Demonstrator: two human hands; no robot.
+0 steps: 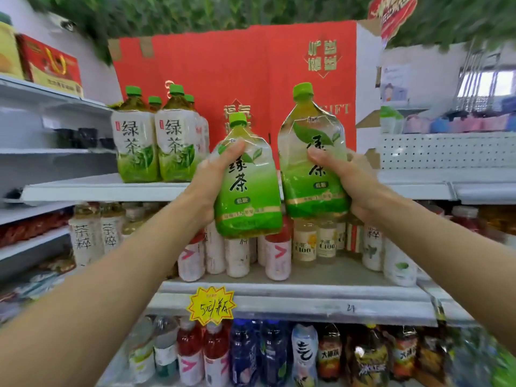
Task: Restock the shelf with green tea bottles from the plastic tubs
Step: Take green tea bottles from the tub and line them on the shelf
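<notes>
Greens over white, one big red.
Both the left bottle [248, 191] and right bottle [315, 169]: bright green caps, white-to-green fading labels, leaf print, dark characters. Red carton [251, 74], gold lettering. Yellow price tag [211, 303], rim possibly red.

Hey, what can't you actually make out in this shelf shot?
Head view only.
- Plastic tubs: outside the frame.
- Fingers of the left hand and right hand: hidden behind the left bottle and right bottle.
- Rear bottles on the top shelf: covered by front bottles, count unclear.
- Side-shelf goods: blurred at the edges.
</notes>
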